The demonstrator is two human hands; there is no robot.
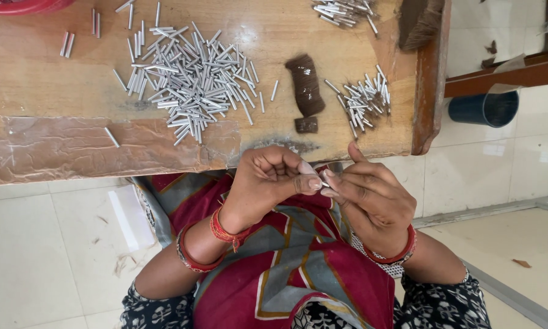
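My left hand (268,183) and my right hand (371,195) meet fingertip to fingertip over my lap, just in front of the wooden table's (36,73) edge. Between the pinched fingers a small silvery metal tube (325,183) shows; most of it is hidden. Both wrists wear red bangles. On the table, a large heap of the same thin metal tubes (194,79) lies ahead of my left hand. A smaller heap (365,100) lies ahead of my right hand. A dark brown bundle of fibre (305,85) and a small cut brown piece (306,125) lie between the heaps.
A third heap of tubes (347,12) and a brown tuft of fibre (417,21) sit at the table's far right. A red bowl's rim (24,5) shows far left. Crinkled brown tape (73,146) covers the near edge. A dark blue cup (484,108) lies beyond the table's right side, over tiled floor.
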